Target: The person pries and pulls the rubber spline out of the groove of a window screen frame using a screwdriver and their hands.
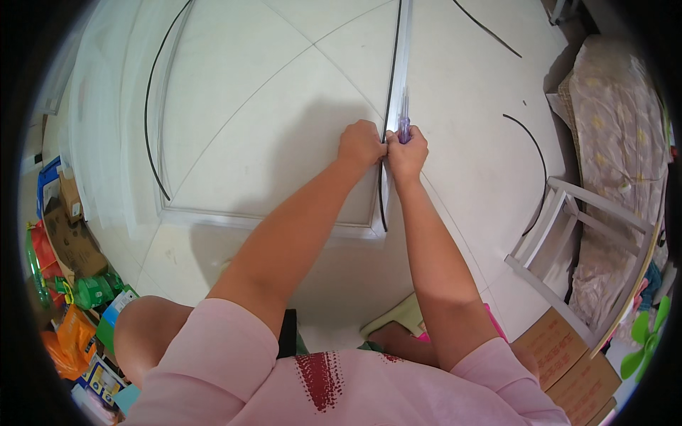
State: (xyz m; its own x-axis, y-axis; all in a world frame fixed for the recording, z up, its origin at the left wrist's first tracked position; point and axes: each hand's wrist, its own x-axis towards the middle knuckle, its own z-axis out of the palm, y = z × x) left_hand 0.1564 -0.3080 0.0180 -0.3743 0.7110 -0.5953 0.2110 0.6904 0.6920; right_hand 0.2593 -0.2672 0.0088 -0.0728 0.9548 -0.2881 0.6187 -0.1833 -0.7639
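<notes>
Left hand (361, 144): fingers curled shut, pinching the black rubber strip (389, 106) at the edge of the white frame (270, 216). Right hand (407, 153), touching the left at 3 o'clock: fist closed around a purple-handled tool (404, 117), tip pointing to 12 o'clock along the frame's right bar. Strip thin, dark, running from 12 o'clock down past both hands, loose end hanging toward 6 o'clock. Frame flat on the tiled floor (469, 85).

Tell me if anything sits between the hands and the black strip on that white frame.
Nothing visible does. The left hand and the right hand, holding a purple-handled tool, are both already at the black strip along the white frame.
</notes>
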